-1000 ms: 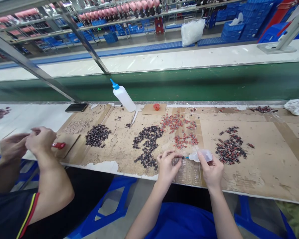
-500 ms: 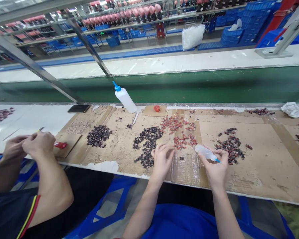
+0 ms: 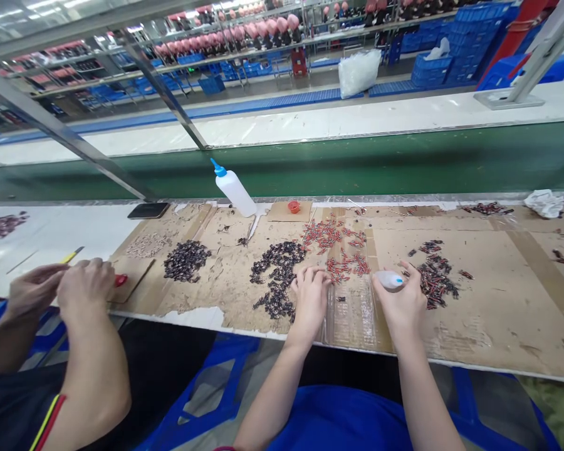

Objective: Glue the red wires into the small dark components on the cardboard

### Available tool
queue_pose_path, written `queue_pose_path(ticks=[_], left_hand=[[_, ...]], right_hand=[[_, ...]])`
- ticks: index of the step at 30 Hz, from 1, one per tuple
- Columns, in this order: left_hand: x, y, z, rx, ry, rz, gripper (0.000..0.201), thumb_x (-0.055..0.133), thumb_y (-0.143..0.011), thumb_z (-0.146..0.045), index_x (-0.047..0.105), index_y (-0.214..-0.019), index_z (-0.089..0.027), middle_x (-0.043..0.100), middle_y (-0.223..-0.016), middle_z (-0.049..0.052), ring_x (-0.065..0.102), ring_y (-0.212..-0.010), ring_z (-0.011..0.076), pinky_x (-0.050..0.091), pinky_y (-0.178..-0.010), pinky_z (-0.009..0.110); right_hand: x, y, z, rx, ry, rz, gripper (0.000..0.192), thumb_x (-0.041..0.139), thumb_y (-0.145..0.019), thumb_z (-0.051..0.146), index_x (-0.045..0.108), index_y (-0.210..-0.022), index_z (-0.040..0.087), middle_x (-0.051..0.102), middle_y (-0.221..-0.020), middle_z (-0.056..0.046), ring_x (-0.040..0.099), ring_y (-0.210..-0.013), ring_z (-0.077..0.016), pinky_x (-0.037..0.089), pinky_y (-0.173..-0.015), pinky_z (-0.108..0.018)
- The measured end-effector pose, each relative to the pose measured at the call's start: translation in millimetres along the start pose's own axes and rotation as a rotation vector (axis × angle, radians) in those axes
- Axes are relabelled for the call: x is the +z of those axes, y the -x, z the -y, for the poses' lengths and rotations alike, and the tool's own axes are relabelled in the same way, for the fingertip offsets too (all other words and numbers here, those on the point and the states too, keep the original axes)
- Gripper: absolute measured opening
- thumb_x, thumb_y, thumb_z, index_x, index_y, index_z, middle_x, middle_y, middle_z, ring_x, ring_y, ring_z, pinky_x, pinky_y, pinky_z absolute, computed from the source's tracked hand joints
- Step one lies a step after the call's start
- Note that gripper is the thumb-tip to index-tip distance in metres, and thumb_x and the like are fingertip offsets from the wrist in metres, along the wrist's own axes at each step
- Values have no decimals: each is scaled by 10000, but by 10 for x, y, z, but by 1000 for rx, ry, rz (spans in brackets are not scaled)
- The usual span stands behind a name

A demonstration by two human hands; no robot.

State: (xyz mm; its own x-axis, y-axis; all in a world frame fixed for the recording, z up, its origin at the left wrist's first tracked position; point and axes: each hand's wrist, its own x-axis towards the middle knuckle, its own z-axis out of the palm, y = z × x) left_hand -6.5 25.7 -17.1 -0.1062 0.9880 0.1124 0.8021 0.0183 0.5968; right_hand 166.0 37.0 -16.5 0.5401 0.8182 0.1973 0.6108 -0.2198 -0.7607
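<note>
From the head camera I see my right hand [image 3: 401, 299] curled closed around a small squeeze bottle [image 3: 389, 279], held just above the cardboard sheet [image 3: 489, 300] beside a pile of dark-and-red parts [image 3: 433, 282]. My left hand [image 3: 311, 294] rests fingers-down at the dark parts pile [image 3: 277, 272]; I cannot tell whether it grips anything.

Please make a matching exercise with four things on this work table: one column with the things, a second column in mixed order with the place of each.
Things:
1. small squeeze bottle
2. large white bottle
3. phone
4. white cloth

Places:
A. far right of the table's back edge
B. lying flat, left of the cardboard
C. in the right hand
D. leaning at the back, blue nozzle up

Pairs: 1-C, 2-D, 3-B, 4-A
</note>
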Motion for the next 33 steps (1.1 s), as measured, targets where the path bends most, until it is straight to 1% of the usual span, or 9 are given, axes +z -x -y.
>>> queue_pose_path(ticks=[4, 7, 9, 12, 14, 17, 23, 28, 33], left_hand=[[-53, 121, -119, 14, 135, 44, 160, 533, -908, -136, 645, -837, -226, 674, -1089, 39, 500, -1119, 236, 369, -933, 425], [-65, 206, -188, 6, 169, 39, 159, 546, -896, -119, 648, -842, -229, 672, -1110, 39, 486, -1156, 247, 366, -937, 439], [-62, 249, -217, 13, 169, 34, 165, 547, -890, -107, 651, -847, -229, 668, -1119, 41, 482, -1166, 253, 365, -941, 449], [-55, 294, -238, 49, 174, 44, 167, 538, -898, -116, 653, -855, -229, 665, -1117, 49, 482, -1169, 253, 382, -928, 440], [-53, 310, -235, 67, 178, 55, 159, 539, -903, -133, 656, -861, -231, 665, -1115, 52, 486, -1165, 252, 398, -911, 426], [-52, 315, -185, 90, 178, 79, 171, 540, -907, -140, 672, -868, -242, 673, -1111, 43, 498, -1154, 246, 404, -908, 421], [-3, 325, -2, 103, 59, 52, 246, 627, -854, -130, 677, -1044, -279, 671, -1168, 51, 507, -1165, 266, 389, -921, 460], [75, 325, 14, 138, 19, 29, 188, 662, -831, -129, 710, -945, -271, 677, -1153, 43, 500, -1174, 263, 375, -946, 462], [85, 295, -35, 106, 172, 109, 162, 613, -858, -108, 709, -896, -233, 735, -972, 29, 595, -1030, 211, 415, -922, 395]], right_hand=[[32, 41, -91, -79, -79, -19, 747, 745, -618, 536, 512, -1219, 160, 730, -965, -126, 681, -870, -303, 500, -746, -415], [-31, 200, -76, -241, -161, -190, 806, 780, -633, 503, 464, -1285, 148, 654, -1168, -177, 657, -946, -274, 513, -743, -384], [-73, 345, -45, -378, -212, -234, 645, 774, -687, 429, 526, -1219, 162, 670, -1082, -149, 659, -875, -237, 521, -687, -349], [-79, 521, -11, -498, -302, -38, 260, 705, -799, 342, 639, -1003, 196, 696, -806, -61, 659, -698, -184, 545, -633, -314], [-48, 571, -10, -484, -364, 115, 122, 642, -858, 313, 669, -908, 205, 702, -769, -46, 667, -668, -171, 562, -632, -301], [9, 567, -43, -429, -436, 245, 138, 599, -888, 298, 691, -845, 205, 718, -807, -50, 690, -729, -178, 580, -684, -301], [57, 530, -133, -235, -435, 246, 267, 593, -872, 422, 722, -880, 189, 721, -840, -76, 685, -693, -186, 585, -654, -312], [61, 569, -126, -183, -452, 305, 319, 555, -888, 452, 739, -944, 198, 712, -954, -109, 692, -877, -229, 583, -786, -368], [88, 637, -66, -81, -584, 330, 319, 592, -859, 471, 734, -876, 186, 710, -904, -101, 693, -799, -210, 611, -710, -344]])
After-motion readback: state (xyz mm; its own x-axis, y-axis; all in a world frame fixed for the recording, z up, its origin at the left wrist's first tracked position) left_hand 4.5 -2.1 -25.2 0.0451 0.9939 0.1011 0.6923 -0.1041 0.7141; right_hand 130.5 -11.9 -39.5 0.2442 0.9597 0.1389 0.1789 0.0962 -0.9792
